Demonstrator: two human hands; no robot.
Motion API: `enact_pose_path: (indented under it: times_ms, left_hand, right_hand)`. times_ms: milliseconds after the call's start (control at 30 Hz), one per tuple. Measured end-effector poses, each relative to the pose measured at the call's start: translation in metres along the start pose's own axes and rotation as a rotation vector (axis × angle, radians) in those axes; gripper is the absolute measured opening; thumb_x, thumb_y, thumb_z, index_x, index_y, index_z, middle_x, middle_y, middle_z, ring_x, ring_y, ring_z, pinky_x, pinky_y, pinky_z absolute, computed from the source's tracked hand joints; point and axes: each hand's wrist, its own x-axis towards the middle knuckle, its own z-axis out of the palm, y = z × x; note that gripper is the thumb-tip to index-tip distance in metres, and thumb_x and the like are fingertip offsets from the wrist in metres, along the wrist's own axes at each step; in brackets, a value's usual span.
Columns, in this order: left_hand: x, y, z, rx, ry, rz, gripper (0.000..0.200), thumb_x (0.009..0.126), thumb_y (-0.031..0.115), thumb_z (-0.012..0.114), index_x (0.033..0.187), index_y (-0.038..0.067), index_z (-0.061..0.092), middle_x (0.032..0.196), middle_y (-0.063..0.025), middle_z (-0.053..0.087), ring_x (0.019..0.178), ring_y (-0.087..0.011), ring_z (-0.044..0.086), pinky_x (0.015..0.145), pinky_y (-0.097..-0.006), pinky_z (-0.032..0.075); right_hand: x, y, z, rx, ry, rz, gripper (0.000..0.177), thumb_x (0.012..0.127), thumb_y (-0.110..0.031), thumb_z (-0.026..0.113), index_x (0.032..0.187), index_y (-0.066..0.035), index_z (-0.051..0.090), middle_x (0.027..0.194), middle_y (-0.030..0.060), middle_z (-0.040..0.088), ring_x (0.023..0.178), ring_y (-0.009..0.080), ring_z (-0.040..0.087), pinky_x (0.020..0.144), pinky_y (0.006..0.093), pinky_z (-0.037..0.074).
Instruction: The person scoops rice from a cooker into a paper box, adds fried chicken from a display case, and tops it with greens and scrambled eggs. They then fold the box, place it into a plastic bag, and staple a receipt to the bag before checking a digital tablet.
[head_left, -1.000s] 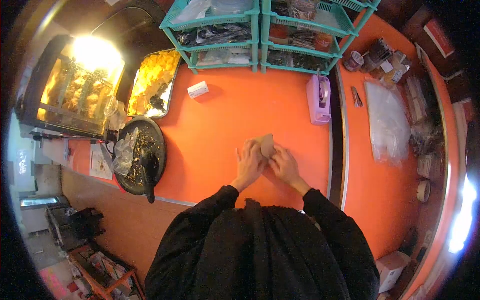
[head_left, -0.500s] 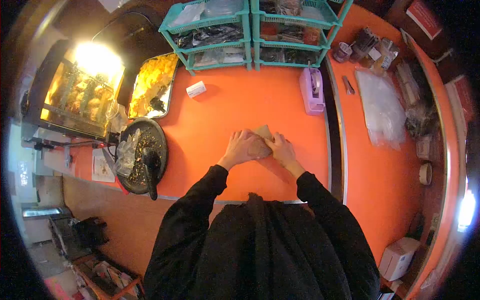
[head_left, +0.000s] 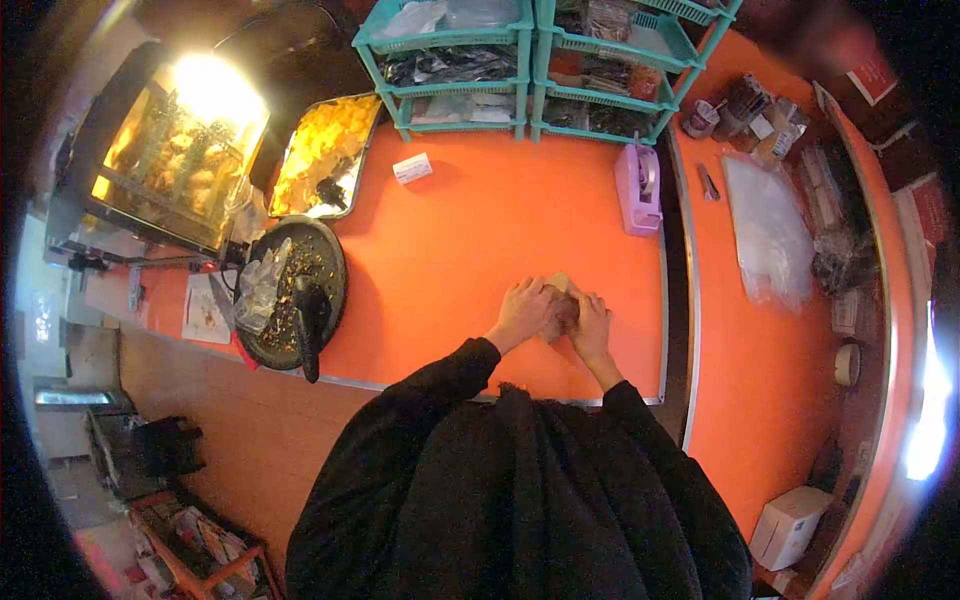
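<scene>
Both hands are working a small tan-brown paper-like packet (head_left: pixel 563 308) near the front edge of the orange table (head_left: pixel 470 225), right of its middle. Left hand (head_left: pixel 524 312) is holding the packet's left side, fingers bent, half-closed; right hand (head_left: pixel 592 328) is curling half-closed on its right side. Thumbs are mostly hiding, can't tell the exact grip.

Vs 0.5 s ago: hands and packet are sitting closer to the table's right edge. Vs 1.0 s ago: packet is showing a rounder, darker brown face instead of a flat tan one. Small white block (head_left: pixel 411 168) toward the far-left corner and lilac plastic tape dispenser (head_left: pixel 637 190) by the right edge are staying put.

Text: white block is carrying dark print, too small to read. White cardboard carton (head_left: pixel 790 527) beside the near end of the orange side counter (head_left: pixel 755 400) is showing a dark mark, unreadable.
</scene>
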Motion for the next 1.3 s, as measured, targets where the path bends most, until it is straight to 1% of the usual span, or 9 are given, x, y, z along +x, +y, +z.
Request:
enact_pose_path:
  times_ms: [67, 267, 333, 367, 533, 833, 1033, 1167, 1300]
  left_hand:
    - [0.005, -0.006, 0.011, -0.086, -0.06, 0.004, 0.019, 0.069, 0.02, 0.055, 0.085, 0.012, 0.059, 0.082, -0.0057, 0.051, 0.078, -0.0221, 0.052, 0.064, -0.0343, 0.045]
    - [0.017, 0.001, 0.006, -0.438, -0.073, -0.044, 0.022, 0.066, 0.028, 0.057, 0.068, 0.006, 0.062, 0.066, -0.0152, 0.057, 0.064, -0.0304, 0.056, 0.059, -0.0395, 0.045]
    - [0.021, 0.006, -0.006, -0.48, -0.265, -0.304, 0.025, 0.062, 0.034, 0.058, 0.064, 0.009, 0.062, 0.066, -0.0155, 0.056, 0.062, -0.0312, 0.055, 0.055, -0.0399, 0.044]
    - [0.019, -0.001, 0.026, -0.421, 0.006, -0.138, 0.022, 0.061, 0.029, 0.058, 0.062, 0.007, 0.06, 0.064, -0.0169, 0.056, 0.059, -0.0333, 0.055, 0.054, -0.0403, 0.045]
    - [0.018, -0.017, 0.054, -0.555, -0.072, -0.386, 0.017, 0.056, 0.022, 0.059, 0.064, 0.006, 0.059, 0.063, -0.0171, 0.057, 0.058, -0.0339, 0.056, 0.053, -0.0409, 0.045]
    - [0.005, -0.006, 0.059, -0.405, 0.008, 0.008, 0.019, 0.062, 0.025, 0.056, 0.072, 0.009, 0.058, 0.073, -0.0119, 0.054, 0.07, -0.0311, 0.054, 0.057, -0.0409, 0.046]
    - [0.014, -0.005, 0.017, -0.281, -0.228, 0.121, 0.022, 0.058, 0.025, 0.06, 0.076, 0.013, 0.064, 0.081, -0.0105, 0.056, 0.081, -0.029, 0.054, 0.061, -0.0407, 0.045]
    - [0.02, -0.011, 0.059, -0.174, -0.098, 0.172, 0.021, 0.058, 0.024, 0.061, 0.077, 0.014, 0.064, 0.08, -0.0098, 0.057, 0.081, -0.0277, 0.055, 0.062, -0.0382, 0.046]
    - [0.0, 0.008, -0.03, -0.317, -0.203, -0.04, 0.018, 0.06, 0.021, 0.061, 0.076, 0.013, 0.063, 0.077, -0.0093, 0.059, 0.077, -0.0276, 0.056, 0.06, -0.0391, 0.046]
  right_hand:
    - [0.003, 0.014, 0.008, -0.076, -0.066, -0.007, 0.032, 0.062, -0.002, 0.062, 0.093, -0.005, 0.055, 0.087, 0.0076, 0.053, 0.08, 0.0226, 0.053, 0.066, 0.0334, 0.043]
    - [0.004, 0.068, 0.062, 0.856, -0.244, 0.279, 0.014, 0.069, -0.002, 0.059, 0.084, 0.0, 0.059, 0.068, 0.0038, 0.057, 0.063, 0.0104, 0.052, 0.057, 0.0251, 0.043]
    - [0.007, 0.064, 0.049, 0.698, -0.265, 0.245, 0.014, 0.076, -0.006, 0.055, 0.088, 0.001, 0.058, 0.075, 0.0031, 0.055, 0.065, 0.0126, 0.051, 0.057, 0.027, 0.043]
    - [0.013, 0.036, 0.02, 0.744, -0.32, 0.244, 0.015, 0.077, -0.006, 0.054, 0.09, 0.002, 0.057, 0.074, 0.0017, 0.055, 0.064, 0.0118, 0.049, 0.056, 0.0268, 0.042]
    - [0.012, 0.056, 0.037, 0.886, -0.367, 0.411, 0.012, 0.078, -0.005, 0.053, 0.085, 0.004, 0.058, 0.07, 0.0002, 0.053, 0.06, 0.0095, 0.046, 0.054, 0.0239, 0.04]
    - [0.011, 0.054, 0.027, 0.783, -0.273, 0.52, 0.016, 0.081, -0.013, 0.051, 0.08, 0.002, 0.057, 0.074, 0.0034, 0.054, 0.068, 0.0122, 0.049, 0.061, 0.0251, 0.042]
    - [0.005, 0.079, 0.02, 0.888, -0.366, 0.496, 0.024, 0.083, -0.022, 0.047, 0.09, 0.0, 0.053, 0.089, 0.0068, 0.055, 0.08, 0.0201, 0.051, 0.069, 0.0315, 0.043]
    - [0.003, 0.016, -0.009, 0.846, -0.306, 0.416, 0.024, 0.079, -0.022, 0.048, 0.079, 0.001, 0.053, 0.076, 0.0087, 0.051, 0.07, 0.018, 0.047, 0.065, 0.0336, 0.04]
    - [0.007, 0.012, -0.002, 0.979, -0.292, 0.594, 0.021, 0.079, -0.021, 0.048, 0.08, -0.001, 0.054, 0.078, 0.0092, 0.052, 0.071, 0.019, 0.048, 0.066, 0.0331, 0.041]
